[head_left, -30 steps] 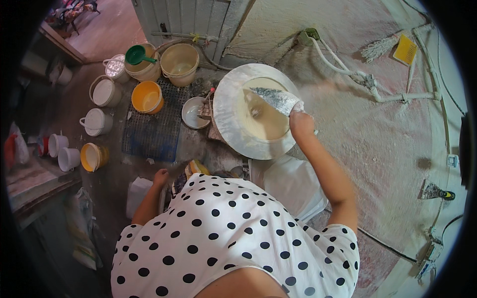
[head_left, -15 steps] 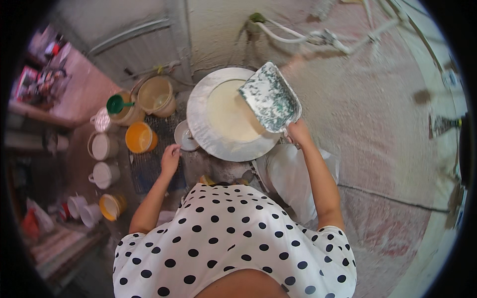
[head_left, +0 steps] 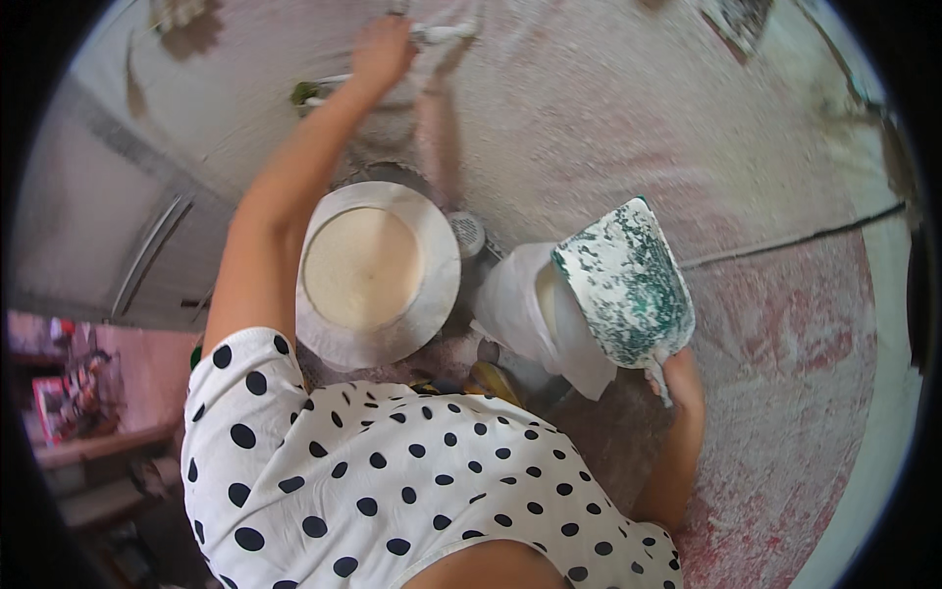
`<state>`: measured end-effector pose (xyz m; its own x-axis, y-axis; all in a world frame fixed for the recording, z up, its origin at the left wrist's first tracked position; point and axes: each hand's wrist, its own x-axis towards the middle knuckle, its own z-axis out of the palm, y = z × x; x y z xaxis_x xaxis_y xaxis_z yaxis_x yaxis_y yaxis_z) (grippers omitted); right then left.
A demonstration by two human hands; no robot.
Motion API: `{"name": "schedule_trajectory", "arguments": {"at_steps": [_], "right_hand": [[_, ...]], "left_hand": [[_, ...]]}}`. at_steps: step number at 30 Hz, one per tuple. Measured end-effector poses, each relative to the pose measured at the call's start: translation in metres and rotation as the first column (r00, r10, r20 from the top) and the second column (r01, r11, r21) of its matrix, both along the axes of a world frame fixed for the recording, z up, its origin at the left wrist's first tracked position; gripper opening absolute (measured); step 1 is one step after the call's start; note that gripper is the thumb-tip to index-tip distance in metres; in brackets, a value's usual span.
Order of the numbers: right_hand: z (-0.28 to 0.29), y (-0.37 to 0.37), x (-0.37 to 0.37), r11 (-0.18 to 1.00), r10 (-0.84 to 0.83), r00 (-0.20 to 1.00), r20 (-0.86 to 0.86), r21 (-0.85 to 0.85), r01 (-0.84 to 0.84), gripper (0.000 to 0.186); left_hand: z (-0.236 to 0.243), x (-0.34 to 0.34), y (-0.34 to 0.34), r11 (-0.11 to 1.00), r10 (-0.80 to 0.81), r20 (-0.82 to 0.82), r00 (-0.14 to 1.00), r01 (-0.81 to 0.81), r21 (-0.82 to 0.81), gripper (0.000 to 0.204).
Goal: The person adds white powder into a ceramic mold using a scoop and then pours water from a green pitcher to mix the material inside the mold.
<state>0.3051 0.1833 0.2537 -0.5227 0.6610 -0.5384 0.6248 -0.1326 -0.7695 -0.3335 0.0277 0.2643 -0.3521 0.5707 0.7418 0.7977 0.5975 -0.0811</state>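
Note:
My right hand (head_left: 677, 383) grips the handle of a green dustpan (head_left: 628, 285) caked with white residue. The pan hangs beside and partly over an open white sack (head_left: 515, 294) holding pale material. Stretched up to the wall, my left hand (head_left: 385, 51) has its fingers curled at the end of a white pipe fitting (head_left: 444, 32); what lies inside them is hidden. Below that arm stands a round tub with a broad white rim (head_left: 432, 314). A smooth cream-coloured mass (head_left: 363, 265) fills its middle.
A green object (head_left: 305, 93) is on the wall near my left forearm. A grey perforated round part (head_left: 467, 234) sits between tub and sack. A dark cable (head_left: 795, 240) runs across the right. A grey door (head_left: 108, 236) stands at left.
My left hand has risen from beside the buckets to the pipe on the wall. My right hand has carried the dustpan from over the tub to the sack. The view has turned right.

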Motion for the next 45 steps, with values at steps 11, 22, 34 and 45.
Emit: {"name": "schedule_trajectory", "arguments": {"at_steps": [11, 22, 34, 45], "right_hand": [[-0.014, -0.003, -0.049, 0.796, 0.161, 0.816, 0.555, 0.416, -0.44, 0.026], [-0.271, 0.056, -0.224, 0.097, 0.319, 0.296, 0.9, 0.28, -0.955, 0.019], [-0.35, 0.07, -0.308, -0.174, 0.429, 0.066, 0.901, 0.154, -0.973, 0.022], [-0.452, 0.102, -0.246, 0.141, 0.506, 0.103, 0.857, 0.035, -0.989, 0.029]], "left_hand": [[-0.007, -0.127, 0.063, 0.882, 0.28, 0.059, 0.958, -0.232, -0.41, 0.022], [-0.002, -0.094, 0.081, 0.888, 0.061, 0.19, 0.98, 0.034, -0.459, 0.029], [-0.173, 0.292, 0.009, 0.768, 0.32, 0.876, 0.361, 0.441, -0.463, 0.05], [-0.167, 0.272, 0.049, 0.996, -0.011, 1.0, -0.009, 0.094, 0.011, 0.037]]}}
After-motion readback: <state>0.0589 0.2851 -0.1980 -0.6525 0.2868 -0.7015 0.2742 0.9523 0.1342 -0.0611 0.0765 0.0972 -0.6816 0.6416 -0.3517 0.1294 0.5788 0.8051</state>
